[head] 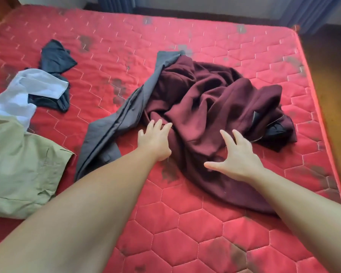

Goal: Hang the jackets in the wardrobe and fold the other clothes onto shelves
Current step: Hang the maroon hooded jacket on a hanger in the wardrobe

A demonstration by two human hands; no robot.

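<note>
On the red quilted mattress (pixel 185 223), a crumpled maroon garment (pixel 209 107) lies mid-bed, overlapping a grey garment (pixel 114 119) at its left. Both hands reach to its near edge with spread fingers, gripping nothing: left hand (pixel 155 140), right hand (pixel 238 156). Olive (pixel 22 166), white (pixel 26 91) and dark (pixel 57 56) clothes lie at far left.

Five garments (pixel 215 107) on one mattress (pixel 185 233); two hands (pixel 155 138).
</note>
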